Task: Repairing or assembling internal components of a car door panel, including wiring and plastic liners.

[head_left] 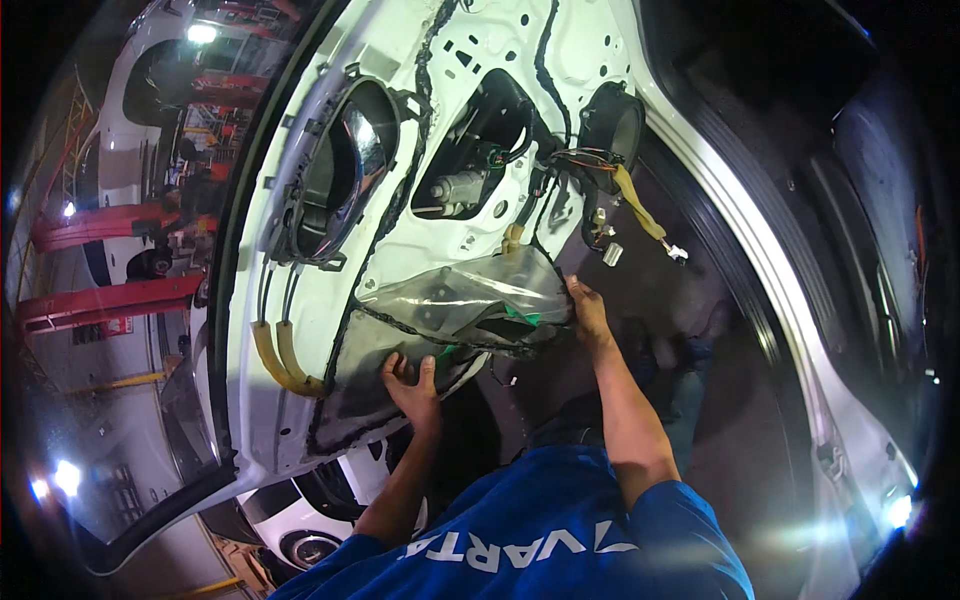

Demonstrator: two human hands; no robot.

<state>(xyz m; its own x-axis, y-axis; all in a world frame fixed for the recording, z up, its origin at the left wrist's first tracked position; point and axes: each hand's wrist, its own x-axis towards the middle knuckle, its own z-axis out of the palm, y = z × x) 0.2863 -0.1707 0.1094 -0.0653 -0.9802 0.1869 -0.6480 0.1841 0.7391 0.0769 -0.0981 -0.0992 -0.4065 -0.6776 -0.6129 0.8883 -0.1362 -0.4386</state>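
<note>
At the near end of the white door (430,240), clear plastic sheet (440,295) partly loose, black sealant (520,350) along it. Right hand (590,312) just past door's right edge, seemingly pinching the sheet's edge. Left hand (408,392) before door's near end, thumb and fingers parted; contact unclear. Step looks like handling the loose flap; next move probably calls for even tension, sealant kept from folding.

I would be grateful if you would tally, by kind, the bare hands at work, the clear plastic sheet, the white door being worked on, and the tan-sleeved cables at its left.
Bare hands: 2 (left hand, right hand)
Clear plastic sheet: 1
White door: 1
Tan-sleeved cables: 2
Total: 6
</note>
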